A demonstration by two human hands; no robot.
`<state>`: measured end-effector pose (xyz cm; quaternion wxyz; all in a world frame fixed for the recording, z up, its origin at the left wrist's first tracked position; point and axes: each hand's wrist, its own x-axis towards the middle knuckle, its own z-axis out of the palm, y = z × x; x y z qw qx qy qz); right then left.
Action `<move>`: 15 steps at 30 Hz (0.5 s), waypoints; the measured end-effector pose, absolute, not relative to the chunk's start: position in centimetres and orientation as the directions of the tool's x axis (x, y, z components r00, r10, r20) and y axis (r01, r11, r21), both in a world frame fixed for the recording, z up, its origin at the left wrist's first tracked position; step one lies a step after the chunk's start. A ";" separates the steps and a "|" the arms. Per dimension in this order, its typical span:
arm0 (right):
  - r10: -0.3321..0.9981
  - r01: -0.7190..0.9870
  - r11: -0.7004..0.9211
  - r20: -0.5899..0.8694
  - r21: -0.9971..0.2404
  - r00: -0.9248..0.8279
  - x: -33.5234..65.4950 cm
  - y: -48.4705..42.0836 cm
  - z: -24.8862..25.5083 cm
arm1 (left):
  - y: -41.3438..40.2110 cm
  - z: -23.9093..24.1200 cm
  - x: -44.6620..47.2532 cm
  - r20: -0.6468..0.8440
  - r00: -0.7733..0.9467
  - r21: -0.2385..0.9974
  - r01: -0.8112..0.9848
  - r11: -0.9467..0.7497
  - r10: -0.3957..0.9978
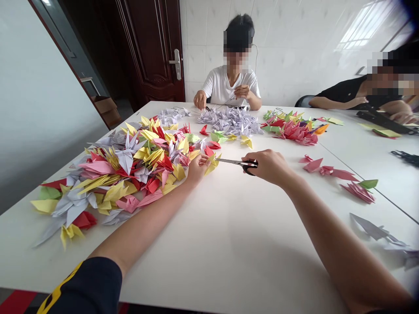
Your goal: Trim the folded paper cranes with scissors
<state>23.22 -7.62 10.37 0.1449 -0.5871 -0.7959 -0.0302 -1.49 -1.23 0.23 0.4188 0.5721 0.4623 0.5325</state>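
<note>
The left hand [198, 170] is closed, its fingertips [205, 160] pinching a yellow paper crane [212, 165] at the near edge of a heaped pile of mixed paper cranes [131, 170]. The right hand [266, 166] is clamped around the black handles of a pair of scissors [237, 162], with the fingers hiding much of the grip. The metal blades point left, their tips just beside the yellow paper crane. Whether they touch it, or how far apart they stand, is hard to make out.

A wide stretch of the white counter [209, 244] lies between the two forearms. The dark sleeve [78, 285] on the left arm is cut off by the lower edge of the view, and the right forearm [340, 244] runs out at the lower right corner.

Farther off sit a pile of lilac cranes [229, 122] and a pile of pink and red cranes [291, 131]. Loose pink cranes [358, 192] lie to the right. A co-worker in a white shirt [232, 85] sits across the counter, with a thin wire [225, 102] between their hands. Another co-worker in black [347, 93] is partly cut off by the right edge.
</note>
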 end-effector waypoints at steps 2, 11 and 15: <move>0.921 0.918 0.316 0.311 -0.240 -0.236 23.2 -7.5 10.3 | -1.3 0.3 -1.5 0.209 0.025 0.976 0.051 -0.210 0.978; 0.978 0.400 0.175 0.206 -0.900 0.035 19.6 -6.8 6.9 | -2.6 1.0 -0.9 0.261 0.226 0.962 -0.145 -0.233 0.938; 0.988 0.225 0.140 0.149 -0.964 0.024 17.6 -7.1 4.6 | -3.7 1.5 -0.5 0.335 0.288 0.942 -0.104 -0.318 0.897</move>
